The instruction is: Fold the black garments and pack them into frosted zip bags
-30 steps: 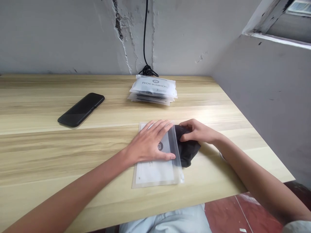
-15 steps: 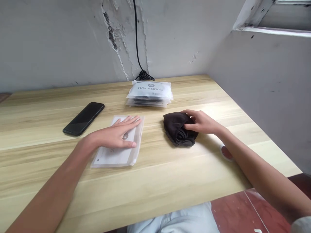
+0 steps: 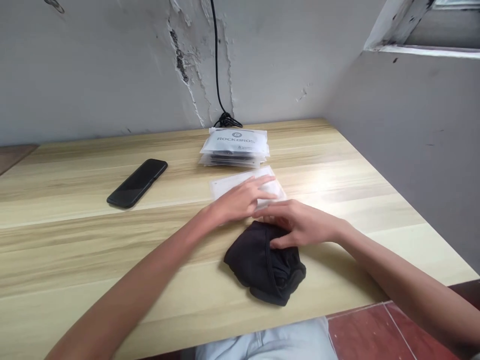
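Wall (image 3: 112,75): grey and flaking, with a long crack above the back edge.
Worktop (image 3: 75,255): pale wood grain, running up to the wall at the back.
Trousers (image 3: 266,345): light coloured, the person's lap partly showing below the front edge.
Black cloth (image 3: 253,260): bunched and folded on the worktop, close to the front edge.
Packet stack (image 3: 236,142): several translucent packets piled near the back, the top one printed ROCKBROS.
Pouch (image 3: 236,181): whitish and flat on the worktop, between the packet stack and the black cloth.
Right hand (image 3: 305,222): over the far right part of the black cloth, thumb laid on it; the other fingers stretch toward the pouch, away from the thumb, and whether they pinch any fabric cannot be told.
Left hand (image 3: 238,200): over the pouch, fingers apart and reaching rightward, just beside the right hand's fingertips.
Phone (image 3: 137,183): black, lying at a slant on the left.
Cable (image 3: 216,60): thin, black, hanging down the wall to a tangle behind the packet stack.
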The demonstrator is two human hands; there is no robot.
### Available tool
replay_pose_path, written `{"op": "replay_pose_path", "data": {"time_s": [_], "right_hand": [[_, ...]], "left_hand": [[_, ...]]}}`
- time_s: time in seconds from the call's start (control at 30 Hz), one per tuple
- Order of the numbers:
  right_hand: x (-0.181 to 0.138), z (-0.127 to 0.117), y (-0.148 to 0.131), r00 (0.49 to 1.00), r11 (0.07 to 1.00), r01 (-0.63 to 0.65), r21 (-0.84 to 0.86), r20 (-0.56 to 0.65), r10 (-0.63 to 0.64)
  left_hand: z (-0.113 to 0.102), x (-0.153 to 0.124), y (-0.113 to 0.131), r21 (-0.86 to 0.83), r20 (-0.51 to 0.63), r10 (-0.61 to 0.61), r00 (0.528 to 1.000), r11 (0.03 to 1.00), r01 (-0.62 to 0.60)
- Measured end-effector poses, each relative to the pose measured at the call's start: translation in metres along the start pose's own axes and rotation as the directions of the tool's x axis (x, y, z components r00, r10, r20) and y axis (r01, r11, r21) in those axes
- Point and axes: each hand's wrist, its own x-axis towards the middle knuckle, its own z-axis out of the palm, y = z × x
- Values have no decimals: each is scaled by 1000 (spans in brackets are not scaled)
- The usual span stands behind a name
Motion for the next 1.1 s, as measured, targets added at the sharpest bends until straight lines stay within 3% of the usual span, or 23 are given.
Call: {"op": "replay_pose_path", "data": {"time_s": [0.1,0.17,0.2,0.27,0.33,0.37,0.43,0.57,0.63,0.7,0.77,0.83,0.97,1.03,1.1], "right_hand": [[2,-1,10,979,999,29,-26,-203,-33],[4,-2,18,970,996,30,-79,-237,-48],[5,-3,21,971,993,23,-113,-234,-49],[6,-8,27,971,982,-43,-185,-239,-2],[4,-16,33,945,947,-210,-242,-299,133],[1,-22,38,913,911,-316,-265,-348,215],[-6,-35,51,825,814,-497,-299,-454,337],[-23,-56,88,632,673,-689,-268,-678,376],[-28,-61,101,552,649,-731,-214,-743,377],[-27,-59,102,519,690,-704,-170,-787,335],[-21,-52,89,524,787,-597,-156,-818,236],[-12,-39,66,568,887,-438,-149,-810,144],[0,-12,23,823,978,-206,-24,-546,160],[2,-2,16,894,988,-152,-5,-426,135],[2,3,19,927,993,-119,-9,-358,108]], "left_hand": [[-18,-9,16,59,-305,-67,950,994,89],[-23,-21,33,69,-375,-92,922,990,126],[-22,-27,41,51,-311,-76,947,994,97],[-10,-37,55,6,-60,-20,998,1000,21],[6,-42,62,-9,135,32,990,999,-31],[12,-42,64,2,180,38,983,999,-39],[16,-42,63,32,207,13,978,999,-20],[1,-44,58,115,210,-145,967,986,123],[-5,-47,58,174,208,-237,949,964,203],[-5,-49,59,232,185,-301,936,938,256],[-3,-49,60,266,114,-322,940,921,284],[-3,-47,61,251,43,-309,950,924,290],[-15,-43,60,145,47,-352,935,928,343],[-20,-42,57,125,35,-399,916,911,392],[-23,-42,53,113,-15,-429,903,897,427]]}}
